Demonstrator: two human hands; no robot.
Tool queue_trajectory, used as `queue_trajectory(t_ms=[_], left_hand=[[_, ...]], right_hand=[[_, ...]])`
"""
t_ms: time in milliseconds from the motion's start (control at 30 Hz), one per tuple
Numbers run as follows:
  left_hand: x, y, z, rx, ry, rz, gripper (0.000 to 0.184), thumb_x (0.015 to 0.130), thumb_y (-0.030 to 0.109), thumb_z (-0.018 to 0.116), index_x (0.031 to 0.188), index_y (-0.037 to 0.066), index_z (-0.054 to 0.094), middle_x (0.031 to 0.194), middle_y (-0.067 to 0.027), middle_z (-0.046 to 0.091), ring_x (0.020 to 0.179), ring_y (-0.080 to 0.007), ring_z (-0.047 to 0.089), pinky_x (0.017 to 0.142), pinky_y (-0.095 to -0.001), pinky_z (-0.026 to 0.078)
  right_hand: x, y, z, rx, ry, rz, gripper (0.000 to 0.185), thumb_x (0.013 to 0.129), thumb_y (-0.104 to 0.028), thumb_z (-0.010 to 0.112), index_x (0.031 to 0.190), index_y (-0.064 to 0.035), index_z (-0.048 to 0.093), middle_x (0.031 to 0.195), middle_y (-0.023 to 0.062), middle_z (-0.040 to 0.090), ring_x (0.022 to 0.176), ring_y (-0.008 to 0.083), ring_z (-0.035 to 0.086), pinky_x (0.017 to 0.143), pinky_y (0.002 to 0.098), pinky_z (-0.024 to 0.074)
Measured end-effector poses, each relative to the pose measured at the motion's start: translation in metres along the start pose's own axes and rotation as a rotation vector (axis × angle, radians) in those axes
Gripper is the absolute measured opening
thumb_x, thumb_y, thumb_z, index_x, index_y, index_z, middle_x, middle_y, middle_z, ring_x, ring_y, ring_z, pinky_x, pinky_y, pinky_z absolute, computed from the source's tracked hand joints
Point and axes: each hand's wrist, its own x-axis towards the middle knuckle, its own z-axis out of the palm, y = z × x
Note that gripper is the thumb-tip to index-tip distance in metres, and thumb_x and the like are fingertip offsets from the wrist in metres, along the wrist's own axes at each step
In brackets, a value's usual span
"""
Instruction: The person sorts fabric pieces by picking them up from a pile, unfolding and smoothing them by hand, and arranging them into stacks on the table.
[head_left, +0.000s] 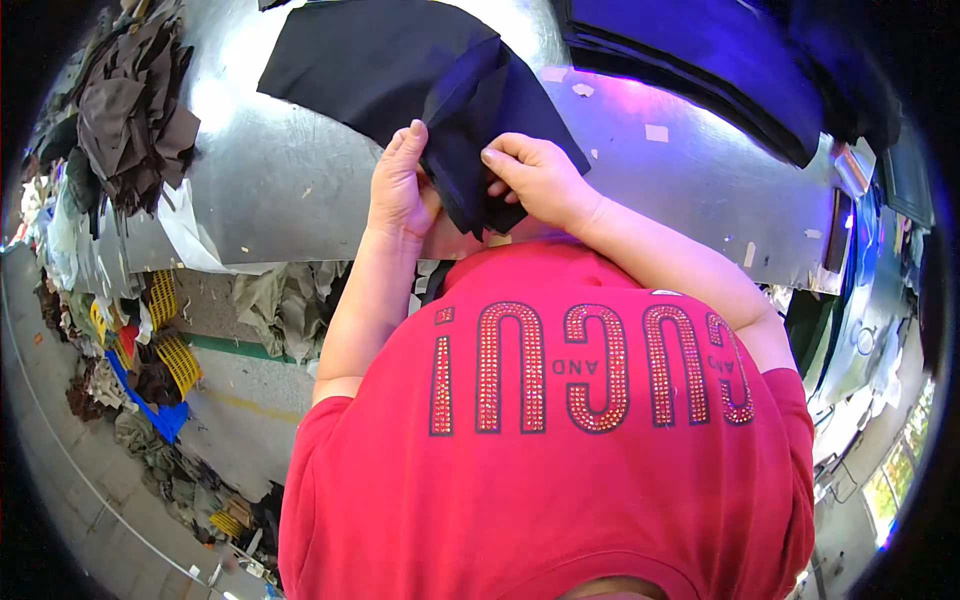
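A black fabric piece (370,60) spreads over the metal table, its near part raised and folded between my hands. My left hand (402,190) grips the fabric's left side, with the thumb pointing up along it and the other fingers partly hidden behind. On the right, my right hand (540,178) pinches the cloth between thumb and curled fingers near its lower edge. The lowest corner of the fabric hangs at the table's front edge, close to my red shirt (550,480).
A stack of dark fabric panels (700,70) lies at the table's back right. Brown cloth pieces (135,110) are heaped at the left. Small pale scraps dot the metal table (290,200). Below it are crumpled grey-green cloth (285,305) and yellow baskets (178,365).
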Motion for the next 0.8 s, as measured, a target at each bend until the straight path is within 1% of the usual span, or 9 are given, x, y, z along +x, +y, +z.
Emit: queue_trajectory(t_ms=[167,267,300,400,533,567,667,700,800], left_hand=[[0.006,-0.002,0.002,-0.055,0.071,-0.049,0.015,0.087,0.021,0.053,0.084,0.006,0.055,0.088,-0.0089,0.061,0.082,-0.0195,0.060,0.077,-0.0343,0.050],[0.005,-0.001,0.006,-0.077,0.067,-0.052,0.020,0.089,0.022,0.049,0.091,0.003,0.055,0.093,-0.0110,0.061,0.086,-0.0217,0.060,0.080,-0.0362,0.049],[0.005,-0.001,0.004,-0.079,0.068,-0.049,0.020,0.089,0.022,0.049,0.091,0.003,0.055,0.093,-0.0110,0.061,0.086,-0.0217,0.060,0.080,-0.0362,0.049],[0.009,-0.003,-0.004,-0.076,0.012,-0.046,0.025,0.089,0.023,0.048,0.098,0.000,0.054,0.098,-0.0128,0.060,0.090,-0.0230,0.059,0.084,-0.0372,0.047],[0.008,-0.003,0.001,-0.090,0.012,-0.038,0.034,0.090,0.027,0.046,0.106,-0.002,0.051,0.105,-0.0157,0.058,0.095,-0.0255,0.057,0.087,-0.0386,0.044],[0.008,-0.002,0.001,-0.090,0.012,-0.036,0.034,0.090,0.027,0.046,0.106,-0.002,0.051,0.105,-0.0157,0.058,0.095,-0.0255,0.057,0.087,-0.0386,0.044],[0.007,0.002,0.002,-0.162,0.012,-0.104,0.042,0.092,0.031,0.042,0.112,-0.005,0.048,0.110,-0.0177,0.055,0.099,-0.0274,0.055,0.090,-0.0396,0.042],[0.007,0.003,0.002,-0.161,0.008,-0.098,0.042,0.092,0.031,0.042,0.112,-0.005,0.048,0.110,-0.0177,0.055,0.099,-0.0274,0.055,0.090,-0.0396,0.042],[0.006,0.003,0.003,-0.145,0.001,-0.118,0.046,0.092,0.034,0.039,0.115,-0.005,0.046,0.112,-0.0186,0.054,0.101,-0.0286,0.054,0.091,-0.0396,0.042]], right_hand=[[0.001,0.005,-0.002,-0.006,-0.034,0.004,0.019,0.090,-0.023,0.047,0.089,-0.0049,0.054,0.072,0.0012,0.055,0.062,0.0080,0.053,0.055,0.0219,0.0435],[0.001,0.005,-0.003,0.014,-0.040,0.062,0.020,0.091,-0.023,0.045,0.087,-0.0052,0.054,0.071,0.0012,0.054,0.063,0.0087,0.054,0.055,0.0218,0.0440],[0.001,0.004,-0.003,0.012,-0.043,0.061,0.020,0.091,-0.023,0.045,0.087,-0.0052,0.054,0.071,0.0012,0.054,0.063,0.0087,0.054,0.055,0.0218,0.0440],[0.001,0.005,-0.003,0.051,-0.055,0.100,0.021,0.091,-0.023,0.043,0.086,-0.0052,0.053,0.071,0.0014,0.054,0.063,0.0093,0.054,0.055,0.0213,0.0442],[0.003,0.010,-0.004,0.070,-0.073,0.075,0.020,0.091,-0.023,0.043,0.087,-0.0062,0.052,0.071,0.0019,0.054,0.063,0.0097,0.054,0.055,0.0211,0.0442],[0.003,0.011,-0.004,0.069,-0.074,0.073,0.020,0.091,-0.023,0.043,0.087,-0.0062,0.052,0.071,0.0019,0.054,0.063,0.0097,0.054,0.055,0.0211,0.0442],[0.001,0.013,-0.008,0.181,-0.046,0.125,0.018,0.092,-0.022,0.042,0.087,-0.0071,0.052,0.072,0.0030,0.056,0.063,0.0101,0.055,0.055,0.0201,0.0438],[0.001,0.014,-0.009,0.179,-0.049,0.118,0.018,0.092,-0.022,0.042,0.087,-0.0071,0.052,0.072,0.0030,0.056,0.063,0.0101,0.055,0.055,0.0201,0.0438],[0.002,0.019,-0.013,0.193,-0.124,0.161,0.026,0.090,-0.032,0.044,0.091,-0.0079,0.053,0.078,0.0047,0.058,0.067,0.0117,0.056,0.057,0.0235,0.0449]])
